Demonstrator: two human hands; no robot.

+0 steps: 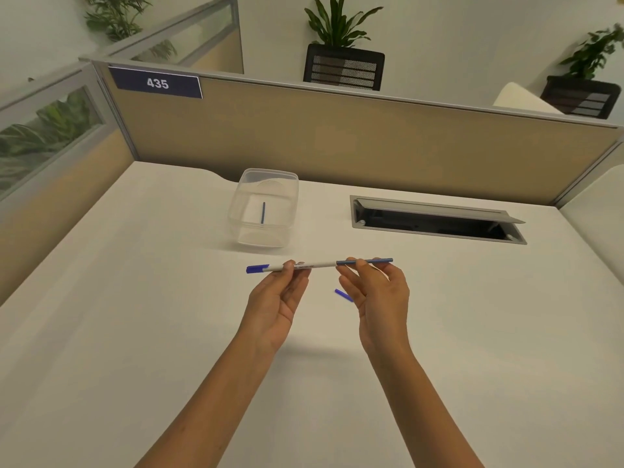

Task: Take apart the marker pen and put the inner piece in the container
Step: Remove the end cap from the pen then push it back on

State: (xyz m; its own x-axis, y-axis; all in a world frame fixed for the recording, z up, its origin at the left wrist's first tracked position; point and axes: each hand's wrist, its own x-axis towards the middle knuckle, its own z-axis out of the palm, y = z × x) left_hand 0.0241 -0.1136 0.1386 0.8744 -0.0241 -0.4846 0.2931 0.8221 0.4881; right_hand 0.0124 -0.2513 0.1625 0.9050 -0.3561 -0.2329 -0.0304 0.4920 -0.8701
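The left hand (277, 298) is pinching the pen (297, 266) above the table (135, 332) while the right hand (378, 295) is pinching its half-drawn core (366, 261); dropping it beside another core (263, 213) lying in the container (290, 184) is remaining.

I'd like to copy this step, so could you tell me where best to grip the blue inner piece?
Pinch the blue inner piece on its exposed length, right of the white barrel, coming from below as the right hand does. It lies level and slim, so pull along its axis.
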